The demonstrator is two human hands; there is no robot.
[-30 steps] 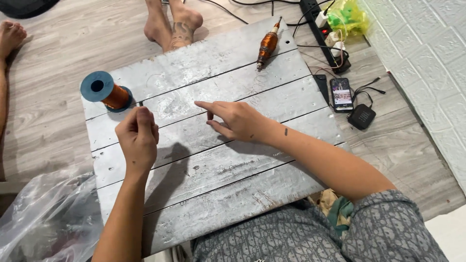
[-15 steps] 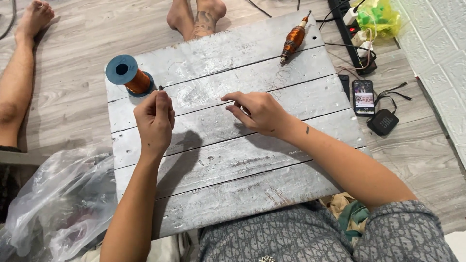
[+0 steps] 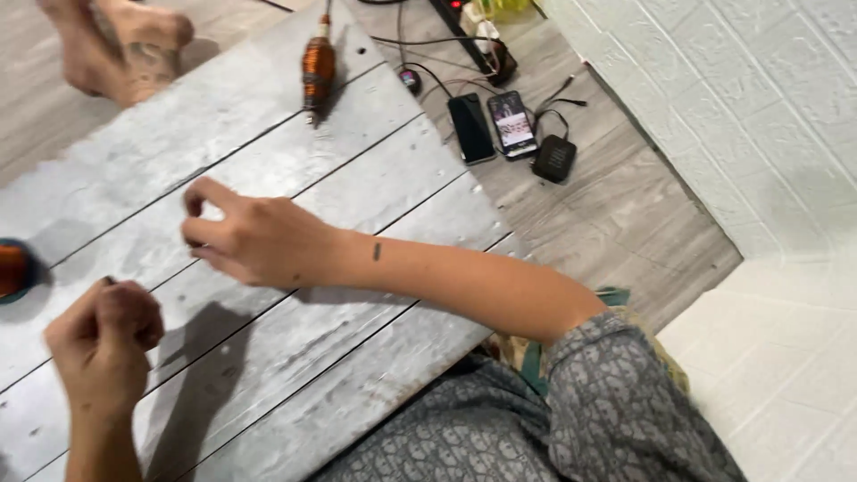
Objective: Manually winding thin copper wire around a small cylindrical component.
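My left hand (image 3: 103, 335) is closed in a fist over the grey plank board (image 3: 384, 178), with a small dark tip sticking out at the thumb. My right hand (image 3: 254, 236) hovers over the middle of the board, thumb and forefinger pinched together; nothing shows between them. A spool of copper wire with a blue flange (image 3: 11, 268) is cut off at the left edge, close to my left hand. A copper-wound motor part (image 3: 317, 67) lies at the board's far side.
Another person's bare foot (image 3: 116, 45) rests on the board's far left. Two phones (image 3: 491, 125), a small black box (image 3: 554, 159), cables and a power strip (image 3: 464, 18) lie on the wood floor to the right. A white brick-pattern wall (image 3: 714, 107) stands at right.
The view has swung right and closer; the spool has slid to the left edge. My right hand's fingers have curled into a pinch. My left hand stays in a fist.
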